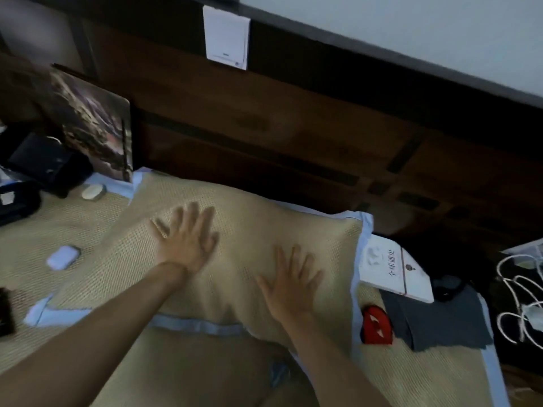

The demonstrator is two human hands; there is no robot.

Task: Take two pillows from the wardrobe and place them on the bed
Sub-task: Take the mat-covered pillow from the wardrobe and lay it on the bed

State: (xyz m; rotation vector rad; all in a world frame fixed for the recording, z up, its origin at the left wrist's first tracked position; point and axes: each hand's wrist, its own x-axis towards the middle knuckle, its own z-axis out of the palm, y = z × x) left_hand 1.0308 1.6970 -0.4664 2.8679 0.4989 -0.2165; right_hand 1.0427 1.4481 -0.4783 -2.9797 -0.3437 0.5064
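A tan woven pillow [252,227] with pale blue trim lies flat on the bed [70,218] against the dark wooden headboard. My left hand [185,236] rests palm down on the pillow's left half, fingers spread. My right hand [291,280] lies flat on its right half, fingers apart as well. Neither hand grips anything. Part of a second tan pillow [188,368] shows at the bottom edge, under my arms.
Left on the bed: a picture board [94,124], black items [44,165], two small white cases [63,257]. Right of the pillow: a white book [393,271], a red object [376,326], grey cloth [440,321], white cables [520,304]. A white paper [226,36] hangs on the headboard [293,118].
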